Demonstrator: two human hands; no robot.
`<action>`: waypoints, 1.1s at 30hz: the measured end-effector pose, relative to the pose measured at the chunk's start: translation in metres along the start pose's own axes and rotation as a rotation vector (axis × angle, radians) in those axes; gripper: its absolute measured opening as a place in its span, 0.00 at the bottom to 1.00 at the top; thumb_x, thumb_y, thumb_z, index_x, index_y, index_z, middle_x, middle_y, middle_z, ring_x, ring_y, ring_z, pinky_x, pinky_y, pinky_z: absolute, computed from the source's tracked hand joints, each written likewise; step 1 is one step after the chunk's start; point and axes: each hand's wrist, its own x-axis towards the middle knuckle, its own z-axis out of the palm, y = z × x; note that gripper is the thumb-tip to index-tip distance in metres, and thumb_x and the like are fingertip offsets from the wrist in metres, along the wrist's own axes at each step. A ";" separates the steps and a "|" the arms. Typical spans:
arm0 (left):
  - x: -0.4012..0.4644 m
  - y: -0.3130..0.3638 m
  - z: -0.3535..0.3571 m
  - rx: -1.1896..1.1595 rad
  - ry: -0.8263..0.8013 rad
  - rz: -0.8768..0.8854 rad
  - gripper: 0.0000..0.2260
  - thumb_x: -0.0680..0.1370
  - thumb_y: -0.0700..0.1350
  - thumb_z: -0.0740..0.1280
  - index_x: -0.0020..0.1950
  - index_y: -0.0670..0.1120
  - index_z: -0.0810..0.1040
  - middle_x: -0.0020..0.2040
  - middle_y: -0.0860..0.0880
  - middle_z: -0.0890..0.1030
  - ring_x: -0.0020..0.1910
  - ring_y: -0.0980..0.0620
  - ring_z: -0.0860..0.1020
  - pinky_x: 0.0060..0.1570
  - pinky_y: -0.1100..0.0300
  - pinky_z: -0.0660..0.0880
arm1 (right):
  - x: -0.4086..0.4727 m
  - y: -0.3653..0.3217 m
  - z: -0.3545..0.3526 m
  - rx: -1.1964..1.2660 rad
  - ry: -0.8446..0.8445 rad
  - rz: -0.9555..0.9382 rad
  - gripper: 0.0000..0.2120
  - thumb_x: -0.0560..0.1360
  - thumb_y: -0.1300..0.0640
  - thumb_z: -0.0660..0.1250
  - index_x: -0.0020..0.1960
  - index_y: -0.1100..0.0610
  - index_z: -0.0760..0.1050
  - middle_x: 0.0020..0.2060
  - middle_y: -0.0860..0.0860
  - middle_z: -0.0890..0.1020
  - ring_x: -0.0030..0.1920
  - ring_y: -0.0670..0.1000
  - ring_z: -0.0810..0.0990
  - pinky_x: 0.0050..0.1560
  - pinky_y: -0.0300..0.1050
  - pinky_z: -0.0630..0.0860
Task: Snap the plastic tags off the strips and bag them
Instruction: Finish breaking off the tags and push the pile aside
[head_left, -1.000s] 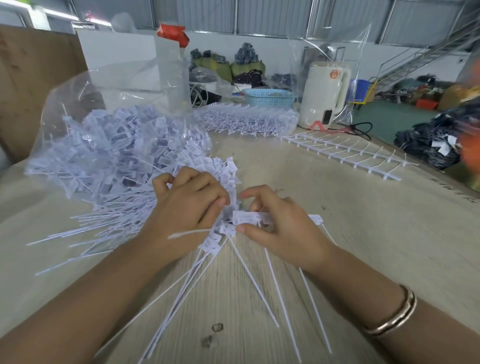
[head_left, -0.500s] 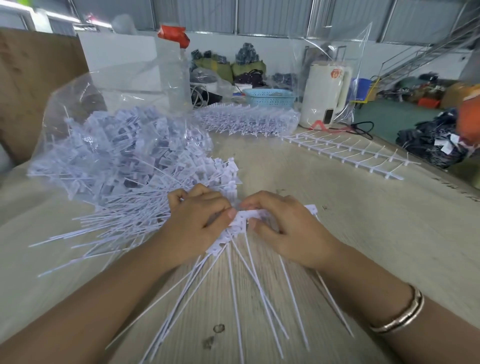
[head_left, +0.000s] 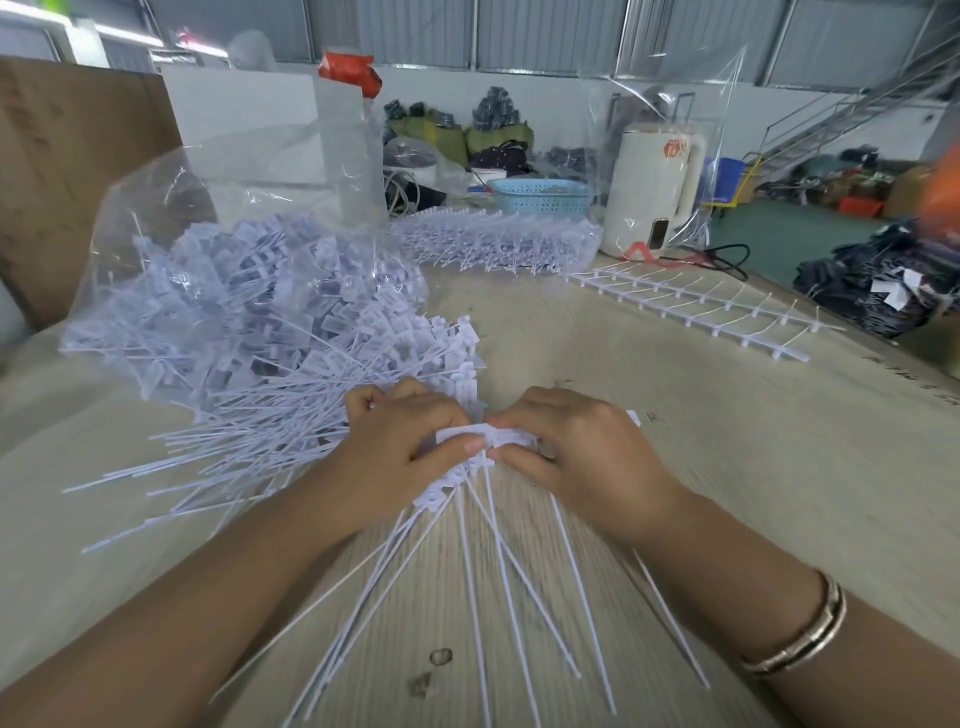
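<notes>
At the table's middle my left hand (head_left: 402, 447) and my right hand (head_left: 576, 452) meet over a strip of white plastic tags (head_left: 485, 436). Both hands pinch the strip's tag heads between thumb and fingers. The tags' long thin tails (head_left: 498, 561) fan out toward me beneath my wrists. A big clear plastic bag (head_left: 223, 270) lies open at the left, with a heap of loose white tags (head_left: 291, 332) spilling from its mouth right up to my left hand.
A stack of full tag strips (head_left: 493, 241) lies at the back. One bare strip (head_left: 691, 306) lies at the right. Behind stand a white kettle (head_left: 654, 192), a blue basket (head_left: 540, 195) and a clear bottle (head_left: 353, 145). The table's edge runs along the right.
My hands have come together: the right hand slid left and forward, and both thumbs now meet on the strip. The tails have swung closer under my wrists.
</notes>
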 end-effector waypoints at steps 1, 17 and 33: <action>0.000 0.000 -0.001 -0.005 0.002 0.008 0.06 0.73 0.57 0.60 0.37 0.61 0.70 0.31 0.59 0.70 0.46 0.67 0.68 0.48 0.59 0.53 | 0.000 0.000 0.000 0.013 -0.013 0.010 0.10 0.74 0.51 0.69 0.53 0.53 0.81 0.41 0.49 0.82 0.42 0.51 0.79 0.41 0.48 0.75; 0.002 -0.001 -0.012 0.003 -0.044 0.131 0.13 0.74 0.61 0.55 0.39 0.55 0.73 0.38 0.53 0.76 0.50 0.64 0.68 0.53 0.56 0.55 | 0.002 0.013 0.004 0.369 -0.120 0.058 0.11 0.77 0.53 0.62 0.49 0.56 0.81 0.39 0.47 0.82 0.39 0.46 0.80 0.42 0.43 0.75; 0.004 -0.006 -0.014 0.263 0.205 0.028 0.17 0.76 0.59 0.54 0.45 0.53 0.80 0.47 0.59 0.76 0.51 0.59 0.67 0.48 0.58 0.50 | 0.002 -0.009 0.003 0.143 0.053 0.042 0.23 0.70 0.54 0.73 0.62 0.57 0.71 0.42 0.50 0.78 0.43 0.52 0.78 0.44 0.44 0.70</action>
